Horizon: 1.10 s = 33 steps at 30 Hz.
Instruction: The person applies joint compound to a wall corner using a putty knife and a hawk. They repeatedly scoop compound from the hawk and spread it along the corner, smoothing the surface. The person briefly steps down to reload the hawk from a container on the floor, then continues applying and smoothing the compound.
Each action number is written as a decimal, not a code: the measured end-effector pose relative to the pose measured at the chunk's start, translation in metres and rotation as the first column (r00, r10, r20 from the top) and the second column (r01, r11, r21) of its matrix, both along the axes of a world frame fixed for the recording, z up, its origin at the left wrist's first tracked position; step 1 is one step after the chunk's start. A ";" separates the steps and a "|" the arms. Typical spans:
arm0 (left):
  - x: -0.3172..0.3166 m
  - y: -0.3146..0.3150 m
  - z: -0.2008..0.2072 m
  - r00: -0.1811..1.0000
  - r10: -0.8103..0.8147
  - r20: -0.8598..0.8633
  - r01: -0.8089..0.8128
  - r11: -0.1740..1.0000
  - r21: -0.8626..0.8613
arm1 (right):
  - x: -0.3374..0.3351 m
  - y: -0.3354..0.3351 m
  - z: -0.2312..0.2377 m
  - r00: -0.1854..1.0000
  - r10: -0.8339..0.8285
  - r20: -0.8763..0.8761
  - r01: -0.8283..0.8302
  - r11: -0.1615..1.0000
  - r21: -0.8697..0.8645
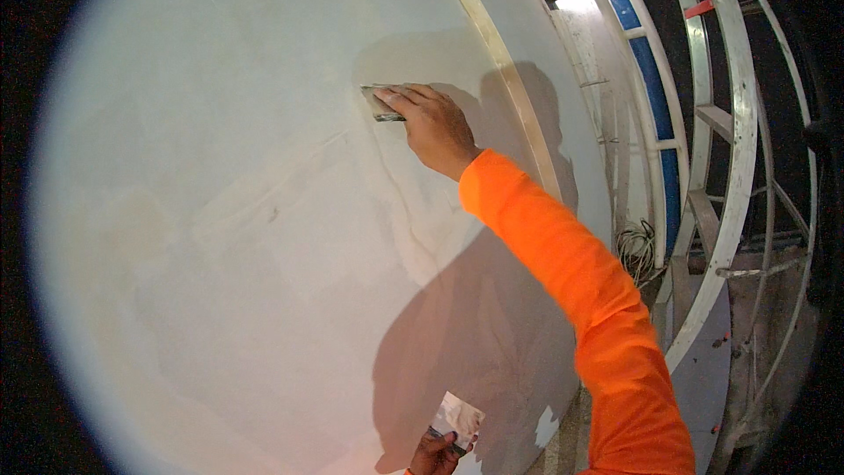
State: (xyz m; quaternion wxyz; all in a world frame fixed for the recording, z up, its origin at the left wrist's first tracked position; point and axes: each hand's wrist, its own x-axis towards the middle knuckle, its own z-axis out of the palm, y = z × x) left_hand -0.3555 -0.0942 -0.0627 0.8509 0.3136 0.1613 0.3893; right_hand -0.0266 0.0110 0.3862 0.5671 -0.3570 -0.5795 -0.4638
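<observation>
- The right hand (pixel 432 123), at the end of a bright orange sleeve (pixel 571 281), is reaching up and pressing a flat, grey metal putty blade (pixel 384 102) against the broad, pale plastered wall (pixel 220 211); the fingers are closed over the blade's back edge, holding it flat to the surface.
- The blade is sitting high on the wall, just left of a pale cream vertical strip (pixel 505 70) that is running down the wall's right side.
- Low in the picture, the left hand (pixel 435 455) is gripping a second, smaller flat blade smeared with pale filler (pixel 459 418), held close to the wall's lower part, though whether it is touching is hard to tell.
- Around the upper blade the coat is looking greyer and damper; ridges and faint trowel lines are trailing down below it, so that stretch reads as freshly spread and not yet smoothed.
- The wide left part of the wall is looking even and matte, which I judge as already covered.
- A small white bare-looking patch (pixel 547 427) near the lower right is showing, likely left to fill.
- To the right, silver metal scaffold framing (pixel 730 167) and a coil of thin cable (pixel 635 246) are standing well apart from the hands.
</observation>
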 end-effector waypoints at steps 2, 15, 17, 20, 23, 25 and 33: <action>0.003 0.002 -0.002 1.000 0.014 -0.019 -0.014 1.000 0.000 | -0.006 0.005 0.003 0.998 -0.054 -0.016 0.055 0.998 0.032; 0.027 -0.001 0.016 0.995 -0.097 -0.011 0.097 0.989 0.108 | -0.018 -0.028 0.029 0.990 0.138 0.038 -0.128 0.973 -0.193; 0.029 -0.003 0.024 0.997 -0.073 -0.019 0.075 0.993 0.094 | -0.019 -0.030 0.031 0.992 0.068 0.103 -0.026 0.930 -0.368; 0.036 -0.005 0.025 0.994 -0.091 0.059 0.086 0.993 0.086 | -0.017 -0.038 0.041 0.995 0.070 0.072 -0.033 0.904 -0.425; 0.036 -0.004 0.027 0.987 -0.120 0.106 0.113 0.991 0.076 | -0.008 -0.042 0.076 0.997 0.058 -0.043 -0.070 0.937 -0.343; 0.035 -0.003 0.029 0.987 -0.113 0.110 0.102 0.990 0.097 | -0.005 -0.031 0.093 0.995 0.061 -0.082 -0.082 0.956 -0.283; 0.029 -0.006 0.028 0.993 -0.072 0.092 0.067 0.996 0.055 | -0.015 -0.001 0.040 0.985 0.039 0.171 0.000 0.974 -0.226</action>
